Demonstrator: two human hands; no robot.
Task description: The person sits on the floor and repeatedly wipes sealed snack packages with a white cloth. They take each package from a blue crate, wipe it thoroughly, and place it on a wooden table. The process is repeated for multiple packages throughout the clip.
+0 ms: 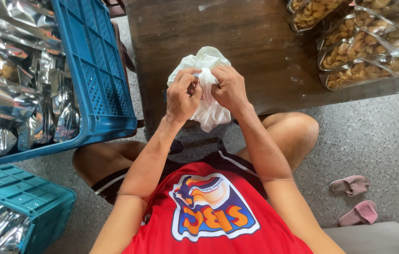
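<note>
**Inspector A:** Head view. Where are the hands?

**Inspector B:** Both are raised over the near edge of the dark wooden counter (256,42). The left hand (182,96) and right hand (230,88) sit close together, fingers closed on a crumpled white plastic bag (206,61). The bag bunches above the knuckles and hangs below them (its contents cannot be made out).

**Inspector A:** Surroundings?

**Inspector B:** At the counter's far right corner lie clear packets of golden snacks (359,47), well apart from the hands. On the left, a blue crate (100,70) holds silver foil pouches (30,94); a teal crate (20,193) stands near it on the speckled floor (373,136). Two pink socks (355,197) lie on that floor at the right.
</note>
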